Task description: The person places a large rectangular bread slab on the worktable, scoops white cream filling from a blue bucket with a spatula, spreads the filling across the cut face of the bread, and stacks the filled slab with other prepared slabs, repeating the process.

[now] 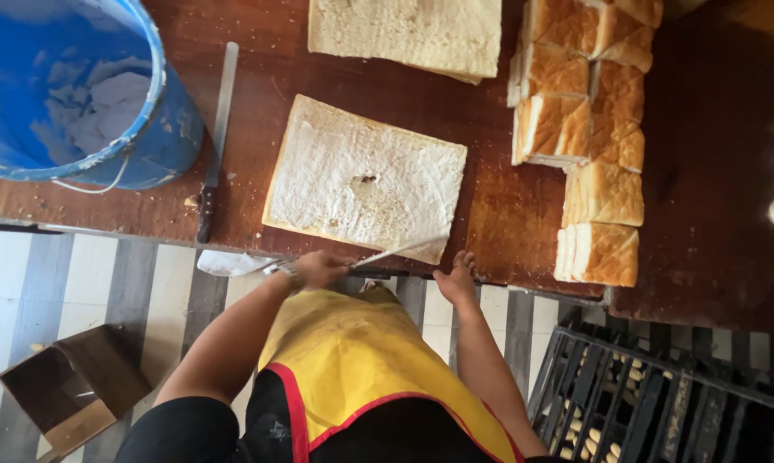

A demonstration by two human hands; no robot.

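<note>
There is only the one view, from a camera worn on the person's head, looking almost straight down. It faces the near edge of the wooden table [490, 214], which fills the upper half of the picture, while the striped floor [104, 283] runs below it. The camera sits close: the yellow apron [353, 360] and both forearms crowd the bottom, and the table's far edge lies out of view.

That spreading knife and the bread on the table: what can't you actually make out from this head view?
- Spreading knife: handle hidden inside the left hand.
- Right hand: fingertips curl over the table edge, hidden.
- Blue bucket: cut off by the left and top edges.
- Upper bread slab: cut off by the top edge.
- Dark speck on the spread slab: too small to identify.
- Black crate: contents blurred behind bars.
</note>
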